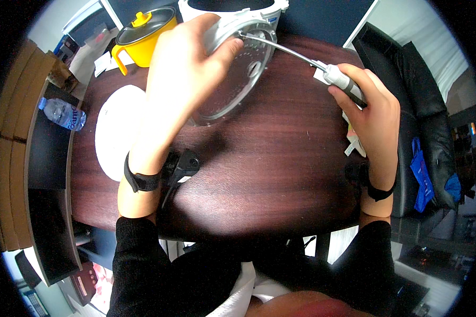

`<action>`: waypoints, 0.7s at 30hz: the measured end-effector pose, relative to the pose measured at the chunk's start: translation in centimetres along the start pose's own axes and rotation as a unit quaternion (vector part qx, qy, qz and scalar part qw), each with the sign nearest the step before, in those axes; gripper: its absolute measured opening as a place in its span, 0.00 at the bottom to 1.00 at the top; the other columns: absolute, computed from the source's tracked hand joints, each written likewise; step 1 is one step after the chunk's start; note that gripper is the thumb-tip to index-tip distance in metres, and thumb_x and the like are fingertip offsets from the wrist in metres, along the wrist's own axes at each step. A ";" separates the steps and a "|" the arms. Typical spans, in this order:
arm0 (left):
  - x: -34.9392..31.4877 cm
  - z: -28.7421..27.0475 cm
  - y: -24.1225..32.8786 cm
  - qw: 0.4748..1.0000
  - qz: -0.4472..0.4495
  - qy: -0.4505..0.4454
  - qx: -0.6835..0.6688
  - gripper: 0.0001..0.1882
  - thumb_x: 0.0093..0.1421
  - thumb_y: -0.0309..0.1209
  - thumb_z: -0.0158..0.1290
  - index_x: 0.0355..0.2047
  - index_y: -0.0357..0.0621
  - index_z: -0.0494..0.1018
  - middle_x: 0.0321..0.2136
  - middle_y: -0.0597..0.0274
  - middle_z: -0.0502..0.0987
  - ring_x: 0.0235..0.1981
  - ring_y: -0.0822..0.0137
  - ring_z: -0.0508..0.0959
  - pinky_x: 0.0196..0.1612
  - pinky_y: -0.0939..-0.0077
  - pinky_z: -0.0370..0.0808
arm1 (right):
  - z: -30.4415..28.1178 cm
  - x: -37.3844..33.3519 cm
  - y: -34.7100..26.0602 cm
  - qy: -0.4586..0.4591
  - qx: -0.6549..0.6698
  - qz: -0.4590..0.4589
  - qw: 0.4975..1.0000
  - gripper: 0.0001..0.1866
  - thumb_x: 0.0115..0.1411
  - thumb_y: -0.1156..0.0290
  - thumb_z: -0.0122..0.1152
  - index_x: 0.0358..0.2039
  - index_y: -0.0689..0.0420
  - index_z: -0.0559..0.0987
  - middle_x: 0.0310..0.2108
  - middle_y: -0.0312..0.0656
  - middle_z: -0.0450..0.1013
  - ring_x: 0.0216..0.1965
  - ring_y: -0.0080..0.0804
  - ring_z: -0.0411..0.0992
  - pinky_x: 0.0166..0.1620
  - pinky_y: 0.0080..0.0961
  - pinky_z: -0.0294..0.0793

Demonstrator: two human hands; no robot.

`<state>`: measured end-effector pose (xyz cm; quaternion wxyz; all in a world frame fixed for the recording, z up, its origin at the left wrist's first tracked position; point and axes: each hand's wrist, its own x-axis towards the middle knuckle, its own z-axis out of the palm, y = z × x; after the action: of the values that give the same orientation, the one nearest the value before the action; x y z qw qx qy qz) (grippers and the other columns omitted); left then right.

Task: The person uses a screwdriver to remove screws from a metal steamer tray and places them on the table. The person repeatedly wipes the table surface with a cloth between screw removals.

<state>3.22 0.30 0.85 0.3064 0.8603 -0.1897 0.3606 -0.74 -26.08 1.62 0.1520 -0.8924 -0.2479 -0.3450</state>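
Note:
My left hand [188, 66] grips the rim of a clear round plastic cover [232, 87], holding it tilted above the table. In my right hand [373, 105] is a screwdriver [337, 78] with a grey and black handle. Its long metal shaft runs left, and the tip meets the cover's rim close to my left thumb. Behind the cover stands a white round appliance body [278, 10] with a dark opening, partly hidden by my left hand. A white rounded piece [116, 132] lies beside my left forearm, which covers part of it.
A yellow pot [156, 45] with a dark lid stands at the back left of the dark brown table [269, 185]. A water bottle [63, 113] lies at the left. Small papers or packets [354, 142] sit near my right wrist. A black sofa [428, 105] is on the right.

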 end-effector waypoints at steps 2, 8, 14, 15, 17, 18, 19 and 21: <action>0.0 -0.2 -0.1 0.996 -0.035 0.007 -0.079 0.21 0.51 0.39 0.60 0.38 0.33 0.76 0.27 0.44 0.79 0.31 0.53 0.81 0.36 0.67 0.76 | 0.3 -0.3 0.2 -0.071 0.099 0.058 0.991 0.13 0.53 0.67 0.66 0.39 0.53 0.77 0.23 0.41 0.72 0.23 0.36 0.73 0.26 0.26 0.69; 0.2 -0.2 0.0 0.976 -0.121 -0.010 -0.181 0.22 0.56 0.36 0.60 0.45 0.32 0.72 0.34 0.55 0.79 0.35 0.72 0.78 0.39 0.80 0.73 | 0.0 -0.9 -1.6 -0.304 0.472 0.264 0.784 0.16 0.68 0.60 0.43 0.36 0.60 0.72 0.16 0.29 0.65 0.10 0.08 0.53 0.14 0.09 0.48; -0.2 0.1 1.6 0.987 -0.104 0.043 -0.113 0.21 0.55 0.37 0.60 0.43 0.33 0.73 0.32 0.55 0.80 0.34 0.71 0.78 0.39 0.79 0.73 | 1.4 -1.9 -2.3 -0.292 0.405 0.212 0.840 0.13 0.67 0.62 0.47 0.36 0.60 0.73 0.15 0.31 0.65 0.12 0.12 0.57 0.17 0.12 0.53; -0.1 0.0 1.6 0.987 -0.103 0.042 -0.114 0.21 0.55 0.37 0.60 0.43 0.33 0.73 0.32 0.56 0.80 0.34 0.71 0.79 0.39 0.79 0.73 | 1.7 -2.1 -2.2 -0.279 0.358 0.181 0.873 0.13 0.66 0.63 0.49 0.36 0.60 0.73 0.15 0.32 0.66 0.13 0.13 0.59 0.18 0.13 0.55; -0.1 -0.3 1.4 0.992 -0.085 0.039 -0.085 0.21 0.55 0.37 0.61 0.43 0.33 0.73 0.32 0.55 0.80 0.34 0.71 0.79 0.39 0.79 0.74 | 1.5 -1.7 -2.2 -0.193 0.232 0.121 0.946 0.12 0.62 0.61 0.55 0.34 0.57 0.74 0.18 0.42 0.69 0.17 0.31 0.67 0.21 0.28 0.63; -0.1 -0.4 1.3 0.994 -0.076 0.038 -0.071 0.22 0.55 0.37 0.61 0.43 0.33 0.73 0.32 0.55 0.80 0.34 0.71 0.79 0.39 0.78 0.74 | 1.3 -1.5 -2.2 -0.147 0.165 0.088 0.971 0.11 0.60 0.61 0.58 0.32 0.56 0.74 0.19 0.47 0.70 0.19 0.40 0.71 0.22 0.35 0.67; -0.1 -0.5 1.3 0.993 -0.082 0.035 -0.075 0.22 0.54 0.38 0.61 0.43 0.33 0.73 0.32 0.55 0.80 0.34 0.70 0.79 0.39 0.78 0.74 | 1.1 -1.4 -1.8 -0.121 0.126 0.067 0.982 0.11 0.58 0.61 0.60 0.34 0.56 0.75 0.21 0.46 0.72 0.21 0.41 0.72 0.23 0.34 0.68; -0.3 -0.6 1.3 0.991 -0.096 0.028 -0.086 0.23 0.54 0.38 0.61 0.43 0.33 0.73 0.32 0.54 0.80 0.34 0.69 0.79 0.39 0.78 0.74 | 0.6 -1.1 -0.7 -0.069 0.046 0.026 0.996 0.12 0.55 0.62 0.63 0.36 0.55 0.76 0.24 0.46 0.74 0.25 0.43 0.75 0.26 0.33 0.71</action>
<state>2.03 -0.24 1.49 0.4174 0.8345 -0.1278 0.3363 -1.46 -25.59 0.53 0.1848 -0.9123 -0.2503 -0.2665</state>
